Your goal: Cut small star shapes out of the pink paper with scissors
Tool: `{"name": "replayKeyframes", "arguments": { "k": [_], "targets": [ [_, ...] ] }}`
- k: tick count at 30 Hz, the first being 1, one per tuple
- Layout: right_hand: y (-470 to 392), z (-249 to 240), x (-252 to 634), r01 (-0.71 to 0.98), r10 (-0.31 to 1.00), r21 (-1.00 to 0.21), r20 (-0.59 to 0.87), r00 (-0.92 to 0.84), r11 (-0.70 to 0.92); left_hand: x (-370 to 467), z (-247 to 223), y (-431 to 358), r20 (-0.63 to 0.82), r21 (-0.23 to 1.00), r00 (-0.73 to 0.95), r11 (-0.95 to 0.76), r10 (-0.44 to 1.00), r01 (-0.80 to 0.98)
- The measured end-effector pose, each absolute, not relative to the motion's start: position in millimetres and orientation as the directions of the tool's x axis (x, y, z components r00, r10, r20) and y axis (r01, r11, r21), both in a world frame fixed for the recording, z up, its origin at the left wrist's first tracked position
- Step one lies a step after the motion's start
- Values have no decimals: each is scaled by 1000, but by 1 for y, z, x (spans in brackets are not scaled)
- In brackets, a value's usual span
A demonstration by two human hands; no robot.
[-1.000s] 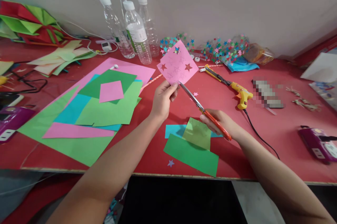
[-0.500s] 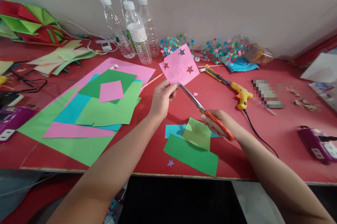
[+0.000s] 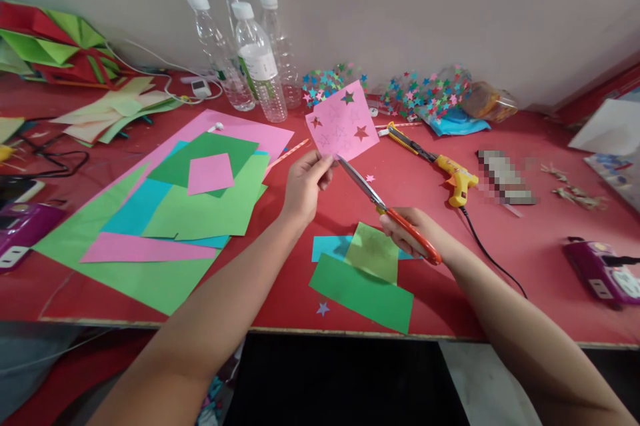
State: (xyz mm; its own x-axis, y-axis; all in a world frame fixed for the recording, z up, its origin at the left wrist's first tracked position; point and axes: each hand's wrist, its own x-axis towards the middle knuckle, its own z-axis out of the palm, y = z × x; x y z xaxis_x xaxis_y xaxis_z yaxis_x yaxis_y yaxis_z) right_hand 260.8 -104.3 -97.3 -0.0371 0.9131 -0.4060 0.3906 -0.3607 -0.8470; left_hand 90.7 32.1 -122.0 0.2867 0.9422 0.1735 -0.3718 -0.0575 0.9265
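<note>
My left hand pinches the lower left corner of a pink paper, which is held up over the table. The paper has star-shaped holes and drawn star outlines. My right hand is closed round the orange handles of the scissors, whose tip meets the paper's lower edge beside my left fingertips. A small pink star lies under the blades. Below the scissors are a dark green piece, a light green piece and a blue piece of paper, with a greyish star nearby.
Stacked coloured sheets cover the left of the red table. Plastic bottles and piles of small stars stand along the wall. A yellow glue gun, a pixelated object and a purple socket block are right.
The pink paper has turned and tilted slightly in my left hand. My right hand and the scissors have shifted very slightly up and left.
</note>
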Motion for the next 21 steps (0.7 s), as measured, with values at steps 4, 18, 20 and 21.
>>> {"name": "replayKeyframes", "arguments": {
  "k": [4,18,20,21],
  "targets": [
    [-104,-93,257,403,918,-846,-396,-33,-350,91,-123,30,220,949,268,-142,938,-281],
    [-106,-96,252,405,922,-845,-387,-11,-349,91,-124,30,235,950,252,-166,939,-264],
    [-107,-96,251,397,924,-851,-383,-19,-345,92,-125,30,227,949,252,-155,941,-275],
    [-107,-96,250,395,925,-854,-379,-23,-340,92,-125,30,223,948,251,-150,942,-282]
  ]
}}
